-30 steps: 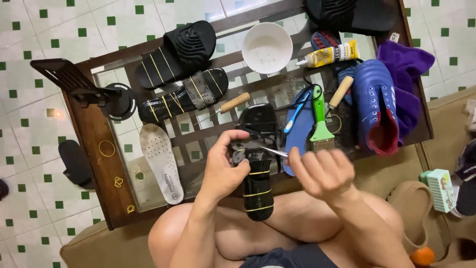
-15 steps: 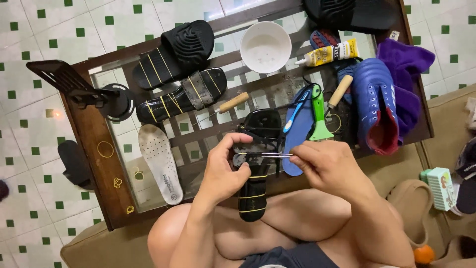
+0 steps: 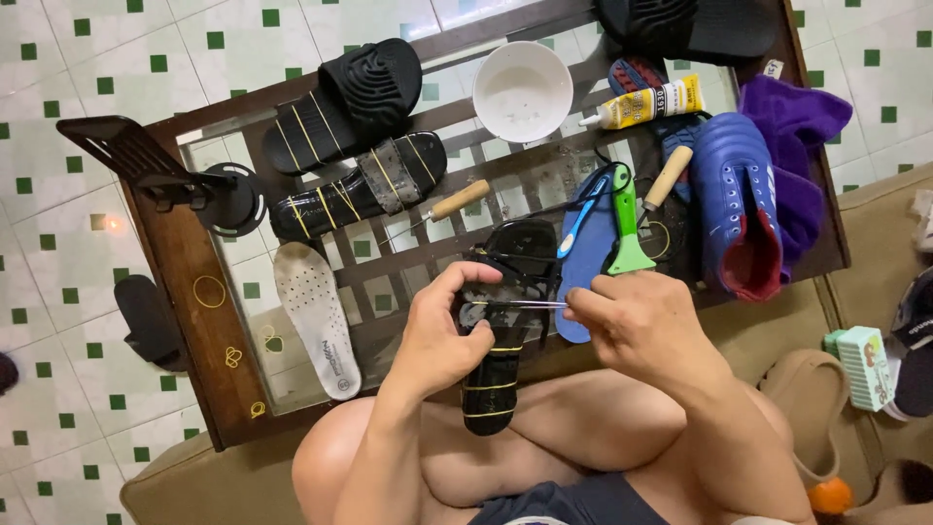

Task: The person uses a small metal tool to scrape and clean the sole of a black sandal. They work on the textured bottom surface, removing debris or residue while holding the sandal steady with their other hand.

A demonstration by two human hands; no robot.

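While the left hand [image 3: 442, 335] wraps its fingers around a black sandal [image 3: 501, 340] at frame centre, bracing it over the desk [image 3: 185, 267] edge, the right hand [image 3: 646, 326] pinches a thin needle-like tool [image 3: 525, 303] against its strap. The tool's tip is hard to make out; another sandal is cut off top right.

Left hand [image 3: 442, 335] grips black sandal [image 3: 501, 340]; right hand [image 3: 637, 326] pinches needle [image 3: 525, 304].

- bare glass tabletop [image 3: 408, 262] lies open between white insole [image 3: 316, 316] and black sandal [image 3: 501, 331];
- blue insole [image 3: 583, 262], green brush [image 3: 627, 228] crowd the right
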